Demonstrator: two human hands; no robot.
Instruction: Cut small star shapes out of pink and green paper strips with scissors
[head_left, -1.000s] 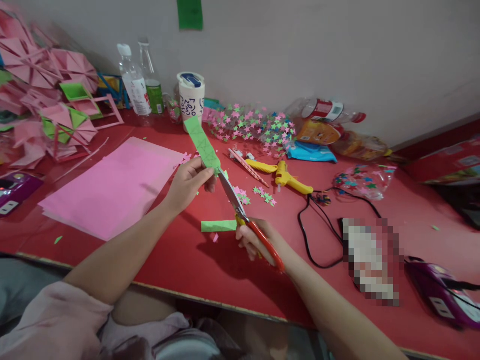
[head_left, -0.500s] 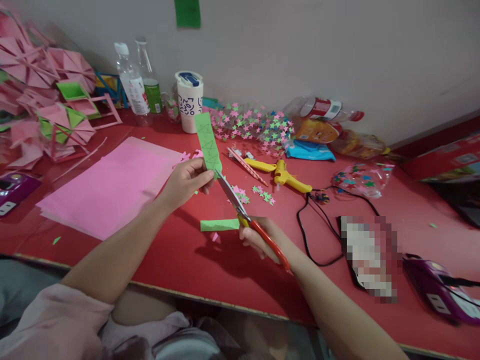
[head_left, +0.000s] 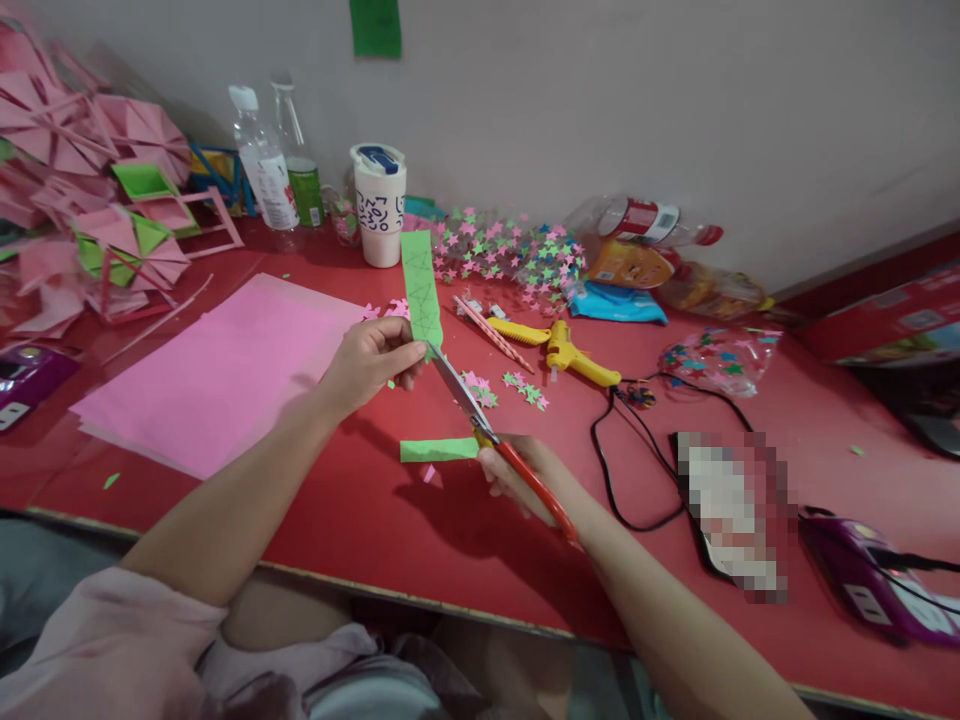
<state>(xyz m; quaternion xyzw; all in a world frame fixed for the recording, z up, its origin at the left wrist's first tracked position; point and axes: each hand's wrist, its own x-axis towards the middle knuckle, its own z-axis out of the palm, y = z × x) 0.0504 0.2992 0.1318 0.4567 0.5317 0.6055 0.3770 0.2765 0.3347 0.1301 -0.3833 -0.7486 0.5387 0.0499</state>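
Between the thumb and fingers of my left hand (head_left: 381, 358) stands a green paper strip (head_left: 421, 280) with stars drawn on it in dark lines. My right hand (head_left: 521, 480) is closed round the red handles of a pair of scissors (head_left: 459, 388). The scissor tips meet the strip's lower end, right beside my left fingertips. A plain green strip (head_left: 436, 450) lies on the red table, its right end close to my right fingers. Small cut paper stars (head_left: 525, 390) in green and pink lie just beyond the blades.
Pink paper sheets (head_left: 225, 370) lie at the left, near a pile of folded pink paper shapes (head_left: 90, 150). A white tumbler (head_left: 379, 215) and a plastic bottle (head_left: 262, 170) stand along the wall. A yellow glue gun (head_left: 577, 358), its black cord, and a phone (head_left: 731, 515) lie right.
The upper end of the green strip has swung slightly to the right, so it stands more upright. The scissors stay at its lower end, and both hands have barely moved.
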